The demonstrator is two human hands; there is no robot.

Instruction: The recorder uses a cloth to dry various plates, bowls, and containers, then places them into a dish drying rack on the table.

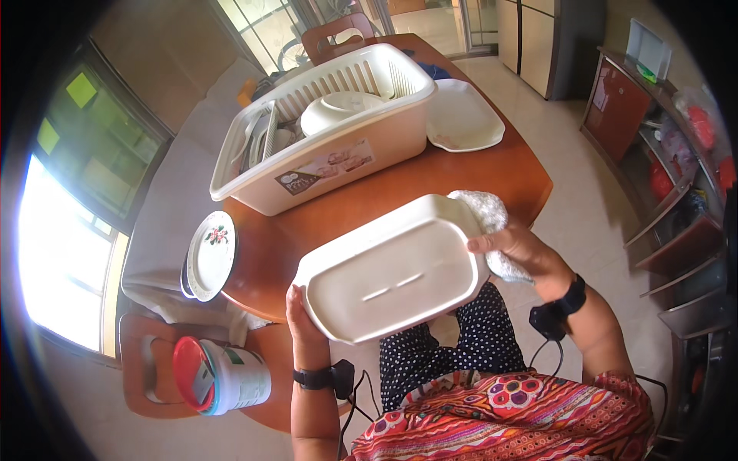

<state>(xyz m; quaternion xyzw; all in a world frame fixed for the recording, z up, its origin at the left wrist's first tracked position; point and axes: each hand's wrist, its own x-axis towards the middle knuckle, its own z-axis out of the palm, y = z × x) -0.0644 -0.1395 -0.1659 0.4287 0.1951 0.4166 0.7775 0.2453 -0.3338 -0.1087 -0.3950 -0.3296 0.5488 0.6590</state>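
A deep white rectangular dish (pixel 398 271) is held over my lap, its rimmed underside facing me. My left hand (pixel 305 317) grips its left end, with the thumb against the side. At the opposite end, my right hand (pixel 516 248) presses a thumb on the corner. A white textured cloth (pixel 481 208) is bunched between that hand and the dish. Beyond the dish, a white slotted dish rack (pixel 357 161) stands on the wooden table (pixel 369 199). An upturned white bowl (pixel 340 109) and some cutlery (pixel 256 138) are inside it.
A white squarish plate (pixel 467 118) lies right of the rack. Stacked plates (pixel 212 256) with a floral top one sit at the table's left edge. Below them, a white bucket (pixel 242 374) with a red vessel in its mouth rests on a chair (pixel 135 369). Open-fronted cabinets (pixel 669 242) line the right.
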